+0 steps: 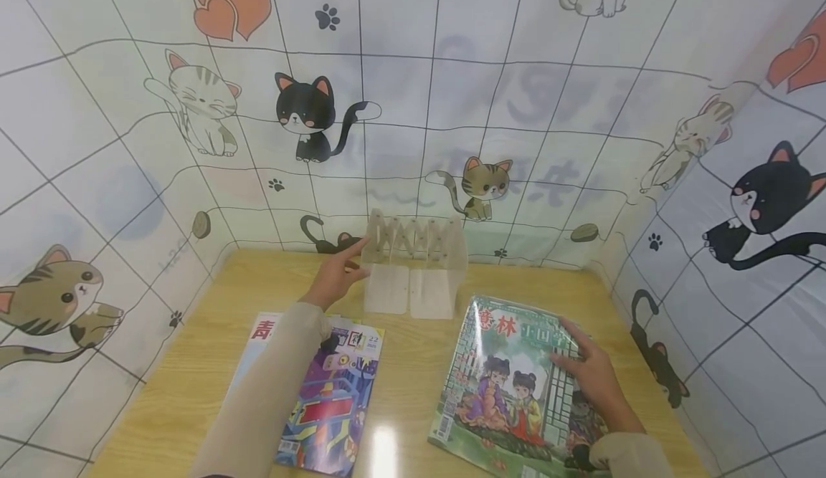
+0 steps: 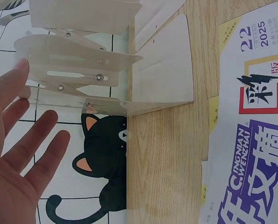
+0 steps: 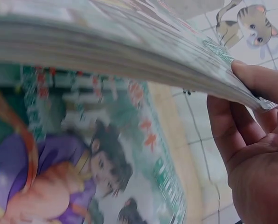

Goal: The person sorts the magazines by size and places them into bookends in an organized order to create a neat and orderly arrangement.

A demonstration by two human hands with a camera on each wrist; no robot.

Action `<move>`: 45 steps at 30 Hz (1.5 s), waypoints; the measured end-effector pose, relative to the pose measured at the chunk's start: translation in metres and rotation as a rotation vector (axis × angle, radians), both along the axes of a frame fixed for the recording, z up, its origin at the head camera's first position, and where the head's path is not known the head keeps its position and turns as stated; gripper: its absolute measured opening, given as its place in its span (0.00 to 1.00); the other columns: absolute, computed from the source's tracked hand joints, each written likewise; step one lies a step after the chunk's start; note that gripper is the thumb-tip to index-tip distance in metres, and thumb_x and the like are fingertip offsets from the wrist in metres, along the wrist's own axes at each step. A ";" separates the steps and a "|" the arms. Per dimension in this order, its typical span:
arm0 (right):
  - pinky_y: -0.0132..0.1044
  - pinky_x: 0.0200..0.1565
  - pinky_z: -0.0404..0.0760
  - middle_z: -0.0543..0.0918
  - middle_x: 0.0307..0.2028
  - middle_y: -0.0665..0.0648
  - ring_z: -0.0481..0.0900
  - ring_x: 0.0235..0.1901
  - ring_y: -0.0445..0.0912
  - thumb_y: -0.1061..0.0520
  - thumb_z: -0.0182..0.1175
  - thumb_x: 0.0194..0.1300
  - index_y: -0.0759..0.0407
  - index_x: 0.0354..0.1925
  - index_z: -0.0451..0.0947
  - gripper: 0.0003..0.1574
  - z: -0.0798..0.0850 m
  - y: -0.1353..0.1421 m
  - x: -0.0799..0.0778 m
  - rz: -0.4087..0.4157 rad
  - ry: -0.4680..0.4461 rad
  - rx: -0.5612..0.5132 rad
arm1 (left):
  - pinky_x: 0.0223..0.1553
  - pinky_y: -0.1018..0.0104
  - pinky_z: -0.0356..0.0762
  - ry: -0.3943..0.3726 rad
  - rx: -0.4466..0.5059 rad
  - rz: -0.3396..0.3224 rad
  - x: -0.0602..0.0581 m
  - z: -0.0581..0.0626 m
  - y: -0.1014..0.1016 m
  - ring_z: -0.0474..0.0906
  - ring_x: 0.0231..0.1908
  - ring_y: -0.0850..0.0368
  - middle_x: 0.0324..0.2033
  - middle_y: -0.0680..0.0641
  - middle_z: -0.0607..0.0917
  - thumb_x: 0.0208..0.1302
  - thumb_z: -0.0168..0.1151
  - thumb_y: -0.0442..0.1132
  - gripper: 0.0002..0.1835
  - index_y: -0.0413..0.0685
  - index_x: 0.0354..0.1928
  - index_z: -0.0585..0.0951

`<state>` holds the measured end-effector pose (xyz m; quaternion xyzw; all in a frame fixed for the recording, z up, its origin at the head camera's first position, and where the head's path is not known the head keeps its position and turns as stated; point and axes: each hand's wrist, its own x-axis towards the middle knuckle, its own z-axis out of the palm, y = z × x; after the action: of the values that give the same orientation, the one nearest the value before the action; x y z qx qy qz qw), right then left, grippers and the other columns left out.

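Observation:
A translucent white folding bookend rack (image 1: 413, 277) with several upright dividers stands against the back wall. At its left end my left hand (image 1: 332, 277) holds the edge of the outer panel (image 2: 83, 100) between thumb and a fingertip, the other fingers spread loosely. My right hand (image 1: 590, 370) pinches the edge of a green illustrated magazine (image 1: 503, 385), thumb on the cover and fingers beneath. In the right wrist view, this magazine's thick page edge (image 3: 106, 56) is raised above another illustrated cover (image 3: 59, 177) below it.
Under my left forearm lies a purple magazine (image 1: 332, 406), overlapping another magazine (image 1: 258, 331) with red lettering. The wooden table (image 1: 403, 363) meets cat-printed sheeting (image 1: 400, 105) at the back and sides. Round brown pieces (image 1: 201, 224) sit against the sheeting.

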<state>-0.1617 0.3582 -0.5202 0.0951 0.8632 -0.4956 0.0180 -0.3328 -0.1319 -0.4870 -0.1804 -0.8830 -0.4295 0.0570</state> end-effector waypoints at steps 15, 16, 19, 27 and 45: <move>0.38 0.39 0.79 0.71 0.61 0.65 0.81 0.40 0.51 0.39 0.65 0.62 0.29 0.74 0.51 0.49 0.025 -0.026 -0.002 -0.019 0.098 -0.008 | 0.35 0.57 0.80 0.005 -0.012 0.017 0.002 -0.001 -0.002 0.80 0.45 0.50 0.66 0.48 0.72 0.63 0.67 0.38 0.40 0.73 0.72 0.62; 0.39 0.38 0.80 0.72 0.60 0.65 0.82 0.39 0.51 0.40 0.65 0.62 0.29 0.75 0.51 0.50 0.025 -0.027 -0.001 -0.021 0.099 -0.021 | 0.35 0.57 0.80 0.004 -0.010 0.018 0.002 -0.001 -0.002 0.80 0.45 0.49 0.65 0.47 0.72 0.63 0.67 0.38 0.39 0.72 0.72 0.62; 0.40 0.35 0.82 0.74 0.58 0.67 0.83 0.36 0.50 0.40 0.65 0.62 0.29 0.75 0.51 0.50 0.027 -0.028 0.000 -0.031 0.099 -0.058 | 0.35 0.56 0.80 0.003 -0.004 0.024 0.002 -0.003 -0.002 0.80 0.45 0.49 0.65 0.45 0.72 0.63 0.67 0.36 0.39 0.70 0.72 0.63; 0.44 0.32 0.84 0.78 0.53 0.69 0.85 0.33 0.50 0.46 0.66 0.63 0.31 0.74 0.53 0.48 0.035 -0.033 0.002 -0.013 0.198 -0.138 | 0.33 0.56 0.80 0.023 -0.003 0.033 0.003 -0.002 -0.003 0.81 0.44 0.47 0.64 0.43 0.73 0.62 0.67 0.36 0.39 0.71 0.72 0.64; 0.41 0.29 0.84 0.80 0.53 0.62 0.84 0.31 0.40 0.52 0.66 0.64 0.30 0.73 0.56 0.46 0.053 -0.062 -0.003 -0.089 0.358 -0.119 | 0.32 0.60 0.79 -0.015 -0.012 0.045 0.000 -0.003 0.000 0.80 0.44 0.51 0.64 0.47 0.73 0.63 0.67 0.39 0.41 0.81 0.71 0.61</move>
<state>-0.1647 0.2965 -0.4675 0.0421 0.8167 -0.5550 -0.1523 -0.3325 -0.1315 -0.4896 -0.1579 -0.8899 -0.4239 0.0590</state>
